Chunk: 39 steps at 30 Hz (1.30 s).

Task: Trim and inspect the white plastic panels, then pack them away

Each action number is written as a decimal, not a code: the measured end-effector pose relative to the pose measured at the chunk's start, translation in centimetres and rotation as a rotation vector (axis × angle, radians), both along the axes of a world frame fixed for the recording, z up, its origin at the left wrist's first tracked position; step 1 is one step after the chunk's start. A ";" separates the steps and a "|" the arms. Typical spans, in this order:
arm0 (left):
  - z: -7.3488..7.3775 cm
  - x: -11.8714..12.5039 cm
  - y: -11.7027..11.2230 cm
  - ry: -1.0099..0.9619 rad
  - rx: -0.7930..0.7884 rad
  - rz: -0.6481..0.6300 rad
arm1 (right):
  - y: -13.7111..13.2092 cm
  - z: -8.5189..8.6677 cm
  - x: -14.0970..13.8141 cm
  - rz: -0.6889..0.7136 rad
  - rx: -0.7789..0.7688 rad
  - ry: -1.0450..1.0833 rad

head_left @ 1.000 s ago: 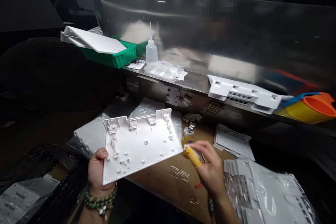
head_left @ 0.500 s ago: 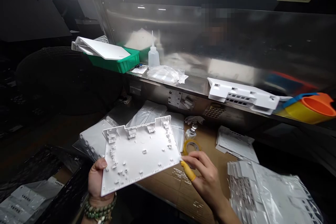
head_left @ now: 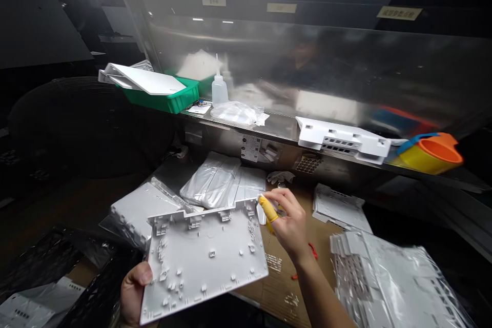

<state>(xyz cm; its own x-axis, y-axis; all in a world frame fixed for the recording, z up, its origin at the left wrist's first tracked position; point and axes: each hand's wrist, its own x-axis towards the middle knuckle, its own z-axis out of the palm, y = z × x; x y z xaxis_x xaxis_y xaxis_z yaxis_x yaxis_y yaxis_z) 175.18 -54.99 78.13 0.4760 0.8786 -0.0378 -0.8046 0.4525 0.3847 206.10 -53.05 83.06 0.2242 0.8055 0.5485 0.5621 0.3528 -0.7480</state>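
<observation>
A white plastic cover (head_left: 225,241), its inner side with clips and small posts facing up, is tilted in front of me. My left hand (head_left: 134,287) grips its lower left edge, thumb on top. My right hand (head_left: 284,215), with a yellow finger cot (head_left: 268,209) on the thumb, is closed in a pinch at the cover's upper right corner. A tiny white bit shows at those fingertips; I cannot make out what it is. Behind the cover lie clear plastic bags (head_left: 211,179) and, at the left, bagged white panels (head_left: 134,210).
Wrapped white panels (head_left: 400,282) are stacked at the right, another white panel (head_left: 340,207) behind them. The metal shelf (head_left: 279,123) carries a green bin (head_left: 179,100), a squeeze bottle (head_left: 219,89), a white cover (head_left: 342,138) and a yellow-orange tape roll (head_left: 430,154). Bottom left stands a black crate (head_left: 96,277).
My right hand has gone from the cover's lower right corner up to its upper right corner. The cover sits lower in view, its angle changed. Red pieces on the table now show.
</observation>
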 end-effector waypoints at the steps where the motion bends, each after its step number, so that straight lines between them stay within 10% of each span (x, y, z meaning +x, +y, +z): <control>1: -0.2 -0.2 -0.1 0.035 -0.028 0.028 | 0.0 -0.4 -0.1 -0.007 -0.008 -0.011; 7: -2.7 -2.0 -0.5 0.132 -0.115 0.079 | -0.2 -2.8 0.4 0.003 -0.043 -0.037; 12: -1.4 0.2 -1.1 0.201 -0.262 0.210 | -0.1 -4.5 0.8 -0.075 -0.110 -0.071; 22: 1.7 7.8 -2.5 0.574 -0.027 0.207 | -3.6 -1.2 -6.7 0.146 0.023 0.112; 32: 1.4 9.6 -2.6 0.689 0.153 0.282 | -3.9 -1.6 -6.6 0.093 0.065 0.065; 39: 0.5 7.6 -1.3 0.442 -0.229 0.152 | -1.0 -9.9 0.2 -0.163 -0.233 -0.023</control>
